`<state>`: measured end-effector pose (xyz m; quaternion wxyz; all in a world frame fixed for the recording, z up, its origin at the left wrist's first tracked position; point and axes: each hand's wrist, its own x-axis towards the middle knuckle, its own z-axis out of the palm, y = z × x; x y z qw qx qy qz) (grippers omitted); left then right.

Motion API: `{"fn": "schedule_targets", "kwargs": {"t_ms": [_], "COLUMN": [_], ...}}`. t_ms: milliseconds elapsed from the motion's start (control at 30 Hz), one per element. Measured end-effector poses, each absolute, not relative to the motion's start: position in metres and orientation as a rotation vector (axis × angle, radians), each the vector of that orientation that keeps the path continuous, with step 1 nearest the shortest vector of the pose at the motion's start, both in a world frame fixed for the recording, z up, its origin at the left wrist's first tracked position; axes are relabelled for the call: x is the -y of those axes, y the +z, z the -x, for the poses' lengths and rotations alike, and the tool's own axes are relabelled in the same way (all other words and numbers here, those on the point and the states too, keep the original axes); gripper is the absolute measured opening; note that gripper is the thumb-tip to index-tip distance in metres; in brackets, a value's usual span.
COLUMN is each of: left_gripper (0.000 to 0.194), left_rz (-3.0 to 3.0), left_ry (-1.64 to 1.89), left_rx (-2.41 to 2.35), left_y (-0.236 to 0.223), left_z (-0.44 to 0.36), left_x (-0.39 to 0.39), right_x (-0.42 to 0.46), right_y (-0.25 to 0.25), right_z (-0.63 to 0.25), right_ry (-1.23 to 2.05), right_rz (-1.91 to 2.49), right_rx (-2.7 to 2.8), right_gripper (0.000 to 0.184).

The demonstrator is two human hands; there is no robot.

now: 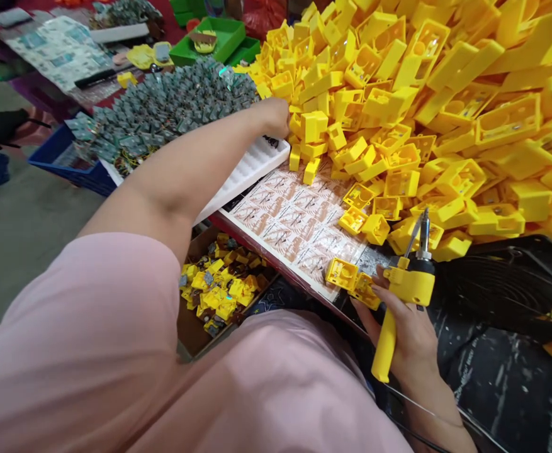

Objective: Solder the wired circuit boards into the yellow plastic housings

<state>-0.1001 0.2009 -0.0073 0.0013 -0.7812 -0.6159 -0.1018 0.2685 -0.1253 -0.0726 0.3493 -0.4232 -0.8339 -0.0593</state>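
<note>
- Gripping a yellow-handled soldering tool [410, 286], the right hand [410, 333] had its metal tip pointing away from the body, toward the yellow pile.
- The fingers of that same hand also reached an open yellow case [365, 290], which lay just beyond them; a second case [342, 274] sat beside it, to the left of the hand, at the near edge of the patterned sheet [289, 217].
- The left hand [274, 118] was stretched far forward to the left edge of the yellow pile [365, 107]. Its fingers were mostly out of sight, so whether it was clenched on a piece could not be told.
- Just below the left hand lay a white foam tray [245, 179], partly covered by the forearm.
- To the left of that hand, a large heap of small grey parts [172, 104] with thin wires rose over a blue bin [63, 163].
- Beyond the left hand, farther off, stood green trays [231, 38].
- Well below the left forearm, a cardboard box [188, 330] held yellow and grey pieces.
- Right of the right hand, a round black grille [488, 283] lay near a dark printed covering [506, 384].
</note>
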Motion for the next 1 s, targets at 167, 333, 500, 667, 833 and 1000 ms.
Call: {"fn": "schedule_targets", "kwargs": {"t_ms": [167, 333, 500, 667, 833, 1000], "left_gripper": [0.029, 0.037, 0.030, 0.028, 0.027, 0.053], "left_rz": [2.340, 2.753, 3.520, 3.645, 3.608, 3.769], "left_ry": [-0.550, -0.892, -0.971, -1.058, -1.172, -1.425], "left_rx": [2.157, 1.955, 1.767, 1.587, 1.520, 1.679], "left_y": [0.027, 0.028, 0.007, -0.010, -0.010, -0.006], "left_z": [0.109, 0.087, 0.028, -0.003, -0.005, -0.010], "left_x": [-0.129, -0.046, 0.024, 0.055, 0.058, 0.058], "right_x": [0.122, 0.117, 0.118, 0.123, 0.125, 0.129], "right_y": [-0.074, -0.068, -0.058, -0.056, -0.059, -0.061], "right_z": [-0.268, -0.258, -0.238, -0.227, -0.231, -0.228], "right_ry": [-0.188, -0.080, 0.040, 0.450, 0.661, 0.731], "right_rz": [1.059, 1.039, 0.991, 1.011, 0.924, 0.865], "right_rx": [2.131, 2.065, 1.937, 1.814, 1.759, 1.720], "right_gripper": [0.058, 0.062, 0.068, 0.051, 0.060, 0.060]}}
